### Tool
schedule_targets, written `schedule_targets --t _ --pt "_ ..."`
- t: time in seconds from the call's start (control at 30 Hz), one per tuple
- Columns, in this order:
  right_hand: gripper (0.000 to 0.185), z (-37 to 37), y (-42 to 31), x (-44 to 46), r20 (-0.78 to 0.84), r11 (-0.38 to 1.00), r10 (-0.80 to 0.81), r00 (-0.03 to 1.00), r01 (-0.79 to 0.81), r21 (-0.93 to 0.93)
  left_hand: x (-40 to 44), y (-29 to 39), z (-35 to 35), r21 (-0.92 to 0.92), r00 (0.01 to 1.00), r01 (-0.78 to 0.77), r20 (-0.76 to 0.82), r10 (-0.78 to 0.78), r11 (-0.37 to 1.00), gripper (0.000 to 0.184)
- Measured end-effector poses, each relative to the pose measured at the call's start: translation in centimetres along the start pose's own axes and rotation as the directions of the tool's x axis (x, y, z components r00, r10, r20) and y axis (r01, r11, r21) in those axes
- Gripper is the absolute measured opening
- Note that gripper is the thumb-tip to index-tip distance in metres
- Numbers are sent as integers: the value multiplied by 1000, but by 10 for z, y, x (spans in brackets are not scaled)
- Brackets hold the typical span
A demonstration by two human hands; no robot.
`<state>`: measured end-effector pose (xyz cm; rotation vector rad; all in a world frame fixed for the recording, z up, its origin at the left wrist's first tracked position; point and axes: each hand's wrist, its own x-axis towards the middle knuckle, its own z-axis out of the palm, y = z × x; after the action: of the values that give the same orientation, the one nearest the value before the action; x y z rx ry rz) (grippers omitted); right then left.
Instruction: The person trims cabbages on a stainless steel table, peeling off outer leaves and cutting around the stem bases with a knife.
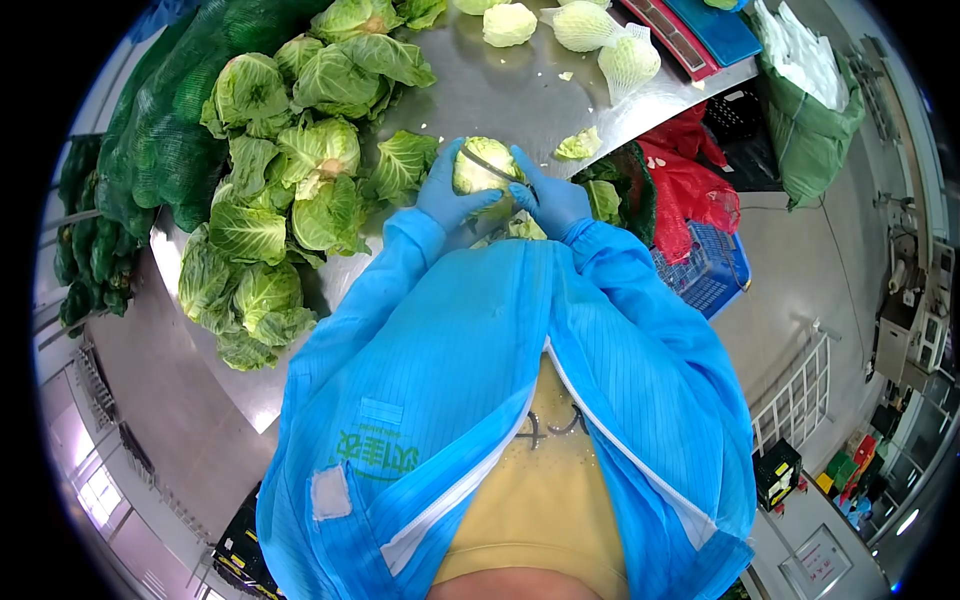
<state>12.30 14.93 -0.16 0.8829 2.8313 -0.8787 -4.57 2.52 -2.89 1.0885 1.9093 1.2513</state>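
At the far left, green mesh sacks [165,120] lie packed with vegetables. Just beside them, a heap of leafy cabbages [325,160] spreads over the metal table [480,85], their outer leaves loose and curling. A separate leafy piece [405,165] lies between that heap and the person's hands.

The left hand [447,192], gloved in blue, grips the trimmed cabbage head [484,166] from its left side, fingers and thumb spread around it. The head is near the table's close edge, in front of the person's chest. A thin, dark, slightly curved blade [487,164] lies across its upper face (its handle end is mostly hidden). The right hand [556,196], also gloved in blue, is closed on the blade's near end, at the head's right side.

Beyond the hands, a bare pale head [509,25] sits on the table, with netted heads [628,62] to its right. A loose leaf [578,144] lies by the table's edge. Farther right are a red bag [690,180], a blue crate [708,268] and a green sack [820,130] holding white plastic.
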Motion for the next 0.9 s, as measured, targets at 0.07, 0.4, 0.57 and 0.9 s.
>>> schedule_targets --t 0.07,0.4,0.57,0.9 --pt "61 0 -1 1 18 999 11 1000 -10 -30 0 3 -2 11 1000 20 11 -20 1000 96" --pt "45 33 2 0 -159 765 333 929 -168 621 -3 12 2 136 998 -36 -42 42 990 95" --pt "48 44 5 18 -373 679 378 847 21 734 2 8 3 153 998 -47 -36 53 987 94" --pt "41 43 15 34 -286 706 472 834 -163 690 -7 -16 0 -31 996 -88 -16 88 996 104"
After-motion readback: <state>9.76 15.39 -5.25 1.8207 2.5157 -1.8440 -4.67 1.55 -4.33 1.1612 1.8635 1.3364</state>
